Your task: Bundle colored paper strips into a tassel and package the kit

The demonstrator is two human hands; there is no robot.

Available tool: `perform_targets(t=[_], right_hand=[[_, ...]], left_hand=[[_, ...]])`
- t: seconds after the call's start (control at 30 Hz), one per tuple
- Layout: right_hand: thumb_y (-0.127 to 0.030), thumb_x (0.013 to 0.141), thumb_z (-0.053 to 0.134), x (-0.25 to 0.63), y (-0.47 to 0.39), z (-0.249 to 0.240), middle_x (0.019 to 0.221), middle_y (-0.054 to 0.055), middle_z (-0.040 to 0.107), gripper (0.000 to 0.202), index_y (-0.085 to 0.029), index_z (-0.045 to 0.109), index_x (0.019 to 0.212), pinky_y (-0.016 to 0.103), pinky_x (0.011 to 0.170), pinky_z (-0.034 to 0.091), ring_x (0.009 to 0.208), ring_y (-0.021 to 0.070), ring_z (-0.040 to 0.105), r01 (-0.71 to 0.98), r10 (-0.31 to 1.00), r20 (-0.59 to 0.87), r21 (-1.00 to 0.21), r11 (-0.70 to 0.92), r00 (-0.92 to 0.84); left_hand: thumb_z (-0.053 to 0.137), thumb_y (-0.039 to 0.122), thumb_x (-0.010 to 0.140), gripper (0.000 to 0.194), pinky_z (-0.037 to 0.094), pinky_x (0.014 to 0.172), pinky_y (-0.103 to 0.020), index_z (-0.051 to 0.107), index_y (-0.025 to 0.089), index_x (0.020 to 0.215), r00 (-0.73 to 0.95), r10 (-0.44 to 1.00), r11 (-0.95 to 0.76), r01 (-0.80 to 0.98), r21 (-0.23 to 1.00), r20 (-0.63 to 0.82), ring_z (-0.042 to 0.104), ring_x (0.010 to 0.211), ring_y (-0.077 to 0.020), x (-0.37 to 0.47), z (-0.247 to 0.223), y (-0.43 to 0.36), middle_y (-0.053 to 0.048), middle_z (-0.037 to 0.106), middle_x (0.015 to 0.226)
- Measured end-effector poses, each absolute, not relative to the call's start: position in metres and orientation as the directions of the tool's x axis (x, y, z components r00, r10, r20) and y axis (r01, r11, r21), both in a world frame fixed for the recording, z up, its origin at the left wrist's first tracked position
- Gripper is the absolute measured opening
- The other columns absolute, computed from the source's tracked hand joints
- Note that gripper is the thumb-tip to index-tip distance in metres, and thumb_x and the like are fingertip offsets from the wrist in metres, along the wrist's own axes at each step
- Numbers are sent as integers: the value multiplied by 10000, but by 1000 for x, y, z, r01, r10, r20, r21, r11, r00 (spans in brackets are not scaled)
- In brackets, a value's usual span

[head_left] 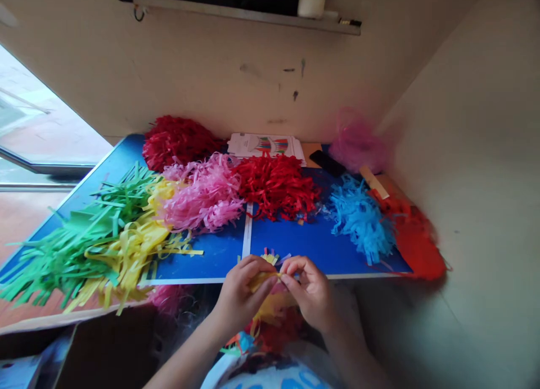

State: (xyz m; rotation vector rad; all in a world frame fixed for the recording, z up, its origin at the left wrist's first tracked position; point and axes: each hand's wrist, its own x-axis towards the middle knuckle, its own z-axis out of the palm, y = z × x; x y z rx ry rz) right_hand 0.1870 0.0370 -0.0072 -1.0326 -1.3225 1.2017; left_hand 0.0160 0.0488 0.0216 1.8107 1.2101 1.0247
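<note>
Craft work corner: blue table (291, 243), paper fringe piles (276, 186).

Strip bundles (276, 186) are lying across the desk (291, 243) from left to right. Behind the middle ones, sheets (270, 145) are resting near the wall (211, 74), a phone (327, 163) lying to their right. Above, a shelf (248, 15) is running along the wall.

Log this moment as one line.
Left hand: pinching yellow paper strip | Right hand: pinching its end | Blue table: nearer red fringed paper bundle, sky-blue fringed bundle
</note>
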Motion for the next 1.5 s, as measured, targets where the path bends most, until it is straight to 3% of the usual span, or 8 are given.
perform_targets(t=[0.2, 0.5, 0.77, 0.97, 1.07, 1.27, 1.4, 1.5], right_hand=[[-188, 901, 579, 185, 37, -11, 879, 12, 604, 77, -232, 544, 848, 256, 798, 484, 902, 155, 582, -19, 983, 141, -990, 140, -119], [-160, 909, 534, 190, 40, -12, 888, -2, 567, 84, -241, 528, 887, 264, 838, 461, 891, 143, 566, -78, 973, 163, -985, 152, -165], [-137, 886, 574, 191, 39, -17, 926, 4, 600, 113, -248, 557, 874, 265, 864, 466, 952, 149, 577, -67, 972, 147, -988, 136, -186], [-258, 798, 727, 196, 42, -11, 874, 1, 642, 143, -231, 617, 886, 230, 667, 519, 762, 137, 621, -200, 984, -44, -977, -78, -170], [-291, 783, 744, 198, 41, -10, 799, -8, 635, 147, -216, 623, 822, 207, 579, 499, 687, 127, 606, -122, 989, -80, -988, -95, -126], [-266, 822, 703, 202, 38, -9, 780, -13, 652, 86, -222, 629, 819, 227, 688, 514, 719, 129, 619, -12, 995, 32, -999, 31, -98], [-235, 851, 660, 203, 36, -7, 861, 9, 666, 56, -225, 627, 895, 244, 745, 527, 794, 145, 641, 41, 989, 98, -994, 103, -108], [-215, 855, 651, 202, 34, -5, 872, 20, 676, 59, -225, 630, 909, 256, 761, 529, 822, 158, 650, 70, 988, 110, -991, 117, -106]], left_hand=[[608, 213, 852, 80, 485, 615, -208, 641, 179, 788, 236, 961, -225, 374, 900, 143, 633, 652, -126, 19, 18, 47, -15, 676, 721], [654, 247, 846, 65, 507, 713, -230, 654, 193, 880, 252, 951, -257, 324, 911, 179, 659, 772, -146, 18, 17, 48, -32, 706, 837], [632, 202, 840, 20, 508, 641, -211, 633, 184, 849, 188, 966, -224, 269, 937, 177, 653, 699, -132, 21, 10, 44, -21, 686, 783], [616, 211, 861, 40, 519, 679, -245, 641, 183, 874, 200, 961, -241, 254, 937, 193, 658, 733, -151, 21, 10, 43, -41, 687, 808], [647, 275, 856, 113, 527, 736, -286, 690, 195, 924, 283, 936, -288, 280, 916, 208, 654, 809, -178, 19, 14, 47, -65, 673, 871], [630, 288, 877, 111, 522, 735, -290, 705, 206, 883, 333, 911, -358, 348, 866, 243, 645, 824, -176, 12, 15, 51, -64, 650, 879], [636, 227, 865, 218, 469, 928, -393, 626, 220, 1082, 346, 860, -503, 456, 734, 374, 649, 964, -208, 14, 12, 48, -77, 696, 1012], [607, 200, 883, 126, 423, 988, -408, 615, 234, 1004, 361, 831, -553, 461, 694, 423, 668, 843, -165, 16, 9, 47, -24, 711, 896]])
